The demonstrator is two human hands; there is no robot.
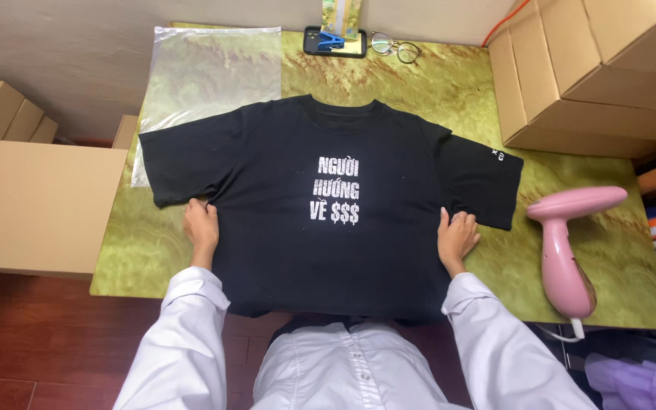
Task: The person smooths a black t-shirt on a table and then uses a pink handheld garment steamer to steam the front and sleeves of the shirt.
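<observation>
Black T-shirt (328, 220) is lying front-up across the green marbled bench (434, 83), white lettering on the chest. Left hand (201, 226) and right hand (457, 237) are pressing flat, fingers together, on its side edges; keeping both level should avoid creases. Clear plastic bag (206, 68) is lying behind; brown cardboard boxes (594, 68) are flanking, pink steamer (563, 250) right.

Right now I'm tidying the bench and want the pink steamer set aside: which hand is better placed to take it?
Probably the right hand. It rests on the black T-shirt at its right edge, beside the pink steamer, with only bare table between them. The left hand lies across the shirt.
</observation>
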